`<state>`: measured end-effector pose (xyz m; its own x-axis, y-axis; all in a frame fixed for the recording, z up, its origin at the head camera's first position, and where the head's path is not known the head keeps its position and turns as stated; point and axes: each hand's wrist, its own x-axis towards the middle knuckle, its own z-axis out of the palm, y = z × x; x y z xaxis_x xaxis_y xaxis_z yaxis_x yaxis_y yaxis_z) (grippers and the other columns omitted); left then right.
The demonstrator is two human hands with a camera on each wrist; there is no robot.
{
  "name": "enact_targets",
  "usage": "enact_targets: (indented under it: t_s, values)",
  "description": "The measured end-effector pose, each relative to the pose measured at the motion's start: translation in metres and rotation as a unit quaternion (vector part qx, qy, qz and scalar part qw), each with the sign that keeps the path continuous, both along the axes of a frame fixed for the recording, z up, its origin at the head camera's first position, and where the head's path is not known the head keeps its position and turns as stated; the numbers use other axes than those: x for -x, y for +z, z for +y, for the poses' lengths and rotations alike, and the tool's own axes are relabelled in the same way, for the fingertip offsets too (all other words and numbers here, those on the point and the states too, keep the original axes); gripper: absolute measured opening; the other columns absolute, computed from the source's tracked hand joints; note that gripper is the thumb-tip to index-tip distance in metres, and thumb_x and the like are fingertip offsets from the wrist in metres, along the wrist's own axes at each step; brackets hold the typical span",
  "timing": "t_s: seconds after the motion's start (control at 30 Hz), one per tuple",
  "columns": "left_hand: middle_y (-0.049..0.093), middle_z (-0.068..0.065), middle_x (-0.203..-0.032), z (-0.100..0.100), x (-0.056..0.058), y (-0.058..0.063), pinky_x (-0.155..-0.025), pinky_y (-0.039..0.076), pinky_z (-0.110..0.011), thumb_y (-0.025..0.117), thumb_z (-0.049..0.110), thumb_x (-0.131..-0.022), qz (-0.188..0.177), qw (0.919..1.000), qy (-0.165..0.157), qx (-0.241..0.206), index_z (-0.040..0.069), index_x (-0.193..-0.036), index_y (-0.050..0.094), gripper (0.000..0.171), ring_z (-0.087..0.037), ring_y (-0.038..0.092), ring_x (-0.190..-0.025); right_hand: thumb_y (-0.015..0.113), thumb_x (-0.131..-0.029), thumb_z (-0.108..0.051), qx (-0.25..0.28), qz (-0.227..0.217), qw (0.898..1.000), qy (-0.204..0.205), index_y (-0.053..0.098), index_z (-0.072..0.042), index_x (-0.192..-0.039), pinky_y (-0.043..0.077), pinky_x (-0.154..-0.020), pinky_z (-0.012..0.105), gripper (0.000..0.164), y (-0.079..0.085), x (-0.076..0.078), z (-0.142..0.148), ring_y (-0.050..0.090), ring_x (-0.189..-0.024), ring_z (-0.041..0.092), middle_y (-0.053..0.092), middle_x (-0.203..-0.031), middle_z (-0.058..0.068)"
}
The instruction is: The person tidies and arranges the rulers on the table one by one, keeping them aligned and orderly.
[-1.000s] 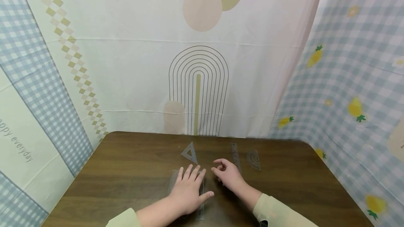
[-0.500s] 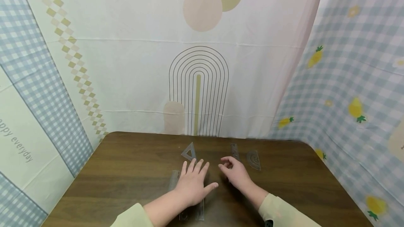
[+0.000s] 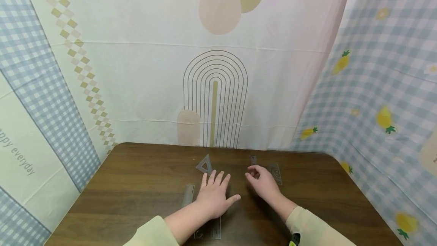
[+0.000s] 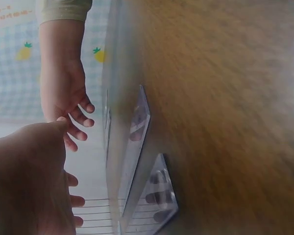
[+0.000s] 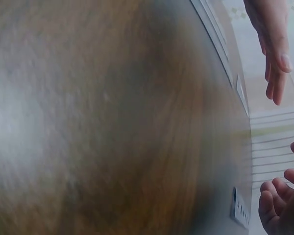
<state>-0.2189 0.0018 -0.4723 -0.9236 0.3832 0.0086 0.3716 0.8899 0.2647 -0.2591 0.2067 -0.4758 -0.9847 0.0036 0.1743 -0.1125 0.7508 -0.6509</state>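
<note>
My left hand [image 3: 214, 198] hovers palm down over the table with its fingers spread, holding nothing. Past its fingertips lies a clear set square [image 3: 209, 160]. Left of it is a clear ruler [image 3: 188, 194], and the end of another clear ruler [image 3: 216, 233] shows below the wrist. My right hand [image 3: 265, 185] has loosely bent fingers with nothing between them. It overlaps a narrow ruler [image 3: 253, 159] and the left part of a clear protractor [image 3: 278, 177]. In the left wrist view my right hand [image 4: 63, 93] hangs above the tabletop, beyond the left hand [image 4: 29, 176].
Beside the near ruler's end lies a small clear piece [image 3: 198, 234], partly hidden by the left forearm. The brown wooden table [image 3: 136, 185] reaches back to a patterned cloth [image 3: 143, 86]. A checked cloth with pineapples [image 3: 368, 124] hangs at the right.
Both hands have shifted right and slightly away from the body. The left one has uncovered more of the left ruler; the right one now covers more of the narrow ruler and part of the protractor.
</note>
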Motion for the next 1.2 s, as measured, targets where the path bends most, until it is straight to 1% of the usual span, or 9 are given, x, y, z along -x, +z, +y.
enact_targets:
  t_s: [0.2,0.3,0.47,0.53,0.6,0.8,1.07,1.2]
  values:
    - [0.032,-0.009,-0.159,0.009,0.007,-0.001,-0.116,0.010,-0.063,0.038,0.073,-0.094,0.007,1.0000,0.003,0.004,0.017,-0.156,0.033,0.084,-0.037,0.018,-0.149,0.068,-0.094,-0.025,-0.031,0.008,0.999,-0.002,0.068,-0.006,-0.119,0.050,-0.073,0.037,0.031,-0.001,0.007,0.008,0.057,-0.083,0.016,0.062,-0.098,0.002]
    - [0.030,-0.009,-0.160,0.014,0.010,-0.002,-0.116,0.009,-0.062,0.036,0.074,-0.093,0.003,0.9999,0.005,0.013,0.019,-0.157,0.032,0.085,-0.037,0.017,-0.149,0.068,-0.095,-0.028,-0.050,0.006,0.999,-0.001,0.067,-0.008,-0.121,0.051,-0.077,0.040,0.033,-0.003,0.011,0.015,0.058,-0.088,0.018,0.062,-0.102,0.002]
    - [0.032,-0.008,-0.159,0.022,0.013,0.000,-0.116,0.010,-0.062,0.037,0.074,-0.093,-0.003,0.9998,0.010,0.018,0.019,-0.157,0.034,0.084,-0.037,0.019,-0.149,0.067,-0.095,-0.029,-0.078,0.007,0.997,0.005,0.066,-0.009,-0.125,0.052,-0.083,0.046,0.036,-0.005,0.018,0.025,0.060,-0.095,0.022,0.062,-0.109,0.007]
    - [0.033,-0.008,-0.159,0.025,0.014,0.001,-0.116,0.011,-0.062,0.038,0.074,-0.093,-0.004,0.9998,0.014,0.017,0.019,-0.156,0.036,0.083,-0.036,0.020,-0.148,0.067,-0.095,-0.029,-0.085,0.005,0.996,0.005,0.065,-0.009,-0.126,0.051,-0.084,0.048,0.038,-0.006,0.020,0.028,0.060,-0.096,0.024,0.062,-0.111,0.009]
    - [0.033,-0.007,-0.159,0.027,0.015,0.001,-0.117,0.011,-0.060,0.038,0.074,-0.093,-0.007,0.9995,0.019,0.023,0.020,-0.156,0.035,0.083,-0.035,0.020,-0.149,0.067,-0.094,-0.030,-0.092,0.005,0.996,0.005,0.064,-0.009,-0.128,0.051,-0.086,0.050,0.040,-0.006,0.022,0.031,0.061,-0.100,0.026,0.062,-0.115,0.010]
    - [0.032,-0.007,-0.159,0.036,0.022,-0.006,-0.117,0.010,-0.059,0.037,0.075,-0.093,-0.006,0.9988,0.030,0.039,0.021,-0.156,0.036,0.083,-0.034,0.020,-0.149,0.067,-0.094,-0.033,-0.114,0.010,0.993,0.010,0.064,-0.009,-0.129,0.048,-0.094,0.054,0.042,-0.009,0.031,0.040,0.059,-0.115,0.033,0.061,-0.125,0.013]
    - [0.032,-0.006,-0.159,0.052,0.027,-0.006,-0.117,0.011,-0.059,0.038,0.074,-0.093,-0.018,0.9973,0.037,0.061,0.022,-0.156,0.036,0.081,-0.033,0.021,-0.149,0.067,-0.094,-0.032,-0.127,0.004,0.992,0.019,0.062,-0.007,-0.132,0.044,-0.099,0.057,0.046,-0.015,0.044,0.052,0.055,-0.121,0.036,0.059,-0.131,0.016]
    - [0.032,-0.005,-0.160,0.062,0.030,-0.009,-0.117,0.011,-0.059,0.037,0.075,-0.093,-0.022,0.9960,0.035,0.079,0.024,-0.156,0.035,0.081,-0.032,0.021,-0.149,0.066,-0.095,-0.033,-0.138,-0.005,0.990,0.024,0.061,-0.008,-0.134,0.043,-0.100,0.057,0.047,-0.017,0.050,0.057,0.054,-0.123,0.038,0.057,-0.134,0.016]
